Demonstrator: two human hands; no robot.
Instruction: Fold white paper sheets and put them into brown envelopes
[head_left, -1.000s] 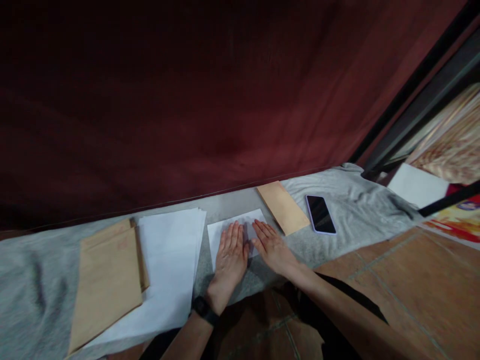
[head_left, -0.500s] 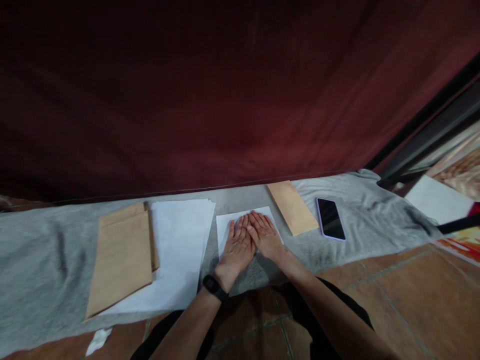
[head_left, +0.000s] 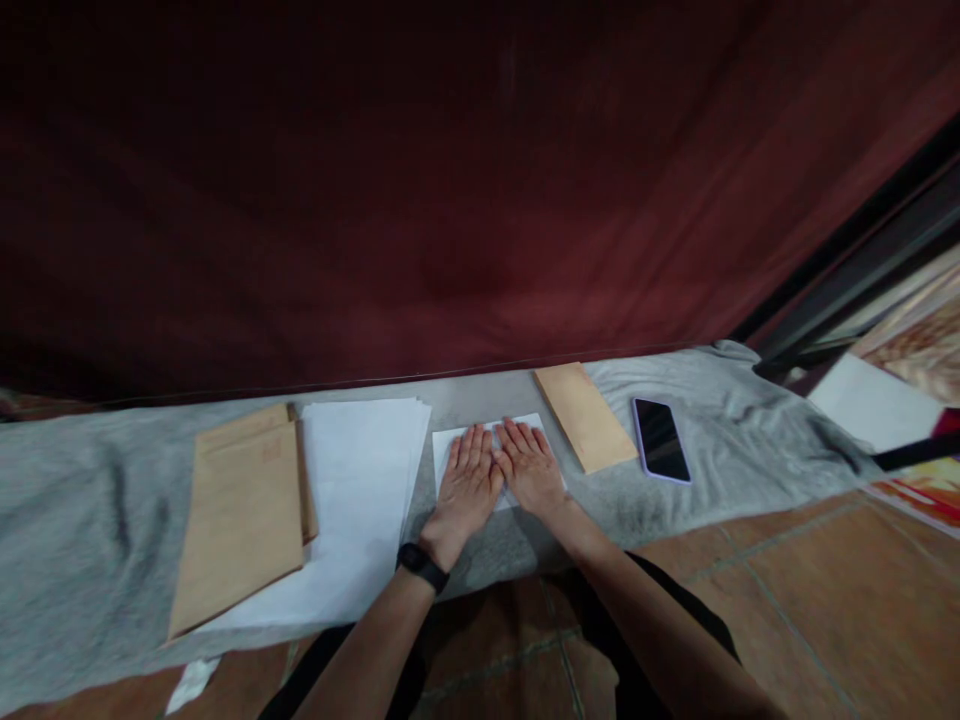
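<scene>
A white sheet of paper (head_left: 444, 445), seemingly folded, lies on the grey cloth under both my hands, which cover most of it. My left hand (head_left: 469, 480) rests flat on its left part, fingers stretched out and pointing away from me. Beside it my right hand (head_left: 531, 470) presses flat on the right part, the two thumbs close together. Just to the right of the paper lies a brown envelope (head_left: 586, 415). Left of my hands is a stack of larger white sheets (head_left: 360, 490), partly covered by several brown envelopes (head_left: 244, 520).
A phone with a purple edge (head_left: 661, 440) lies right of the single envelope. The grey cloth (head_left: 705, 400) covers a long narrow surface against a dark red hanging fabric (head_left: 480, 200). Below is a tiled floor (head_left: 825, 590) with a white scrap (head_left: 193, 683).
My left hand has shifted slightly left, away from my right hand, so the fingertips that were touching are now apart. My right hand stays almost in place on the paper.
</scene>
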